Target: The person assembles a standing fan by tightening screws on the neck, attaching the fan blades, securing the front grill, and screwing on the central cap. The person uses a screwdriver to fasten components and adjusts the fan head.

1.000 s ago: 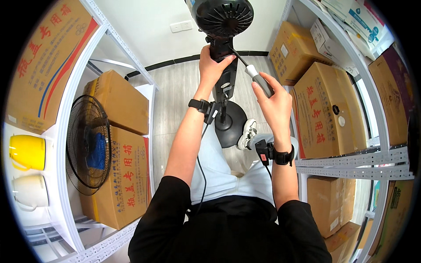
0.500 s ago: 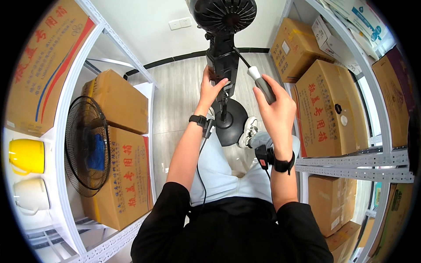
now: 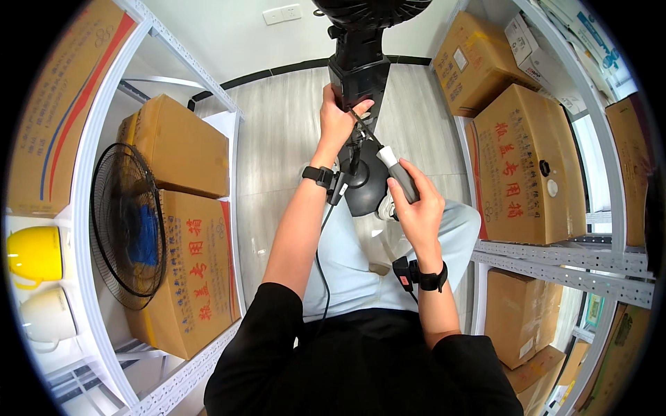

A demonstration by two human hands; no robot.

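Note:
A black pedestal fan (image 3: 359, 52) stands in front of me, its head cut off by the top edge and its round base (image 3: 371, 188) on the floor between my feet. My left hand (image 3: 336, 126) is wrapped round the lower part of the fan's boxy body, thumb across the near side. In my right hand (image 3: 423, 216) is a screwdriver (image 3: 404, 182) with a grey and white handle. Its shaft points up and left, reaching the fan's body beside my left thumb. Whether the tip sits in a screw cannot be made out.
On the left shelf stand cardboard boxes (image 3: 198, 267), a black wire fan grille (image 3: 127, 274), a yellow mug (image 3: 35, 253) and a white mug (image 3: 48, 315). More boxes (image 3: 520, 166) fill the metal rack on the right. A wall with a socket plate (image 3: 282, 14) closes the far side.
My right hand has come down and slightly left, bringing the screwdriver's shaft from the fan's upper right side to beside my left thumb. My left hand keeps its grip; the view has shifted somewhat.

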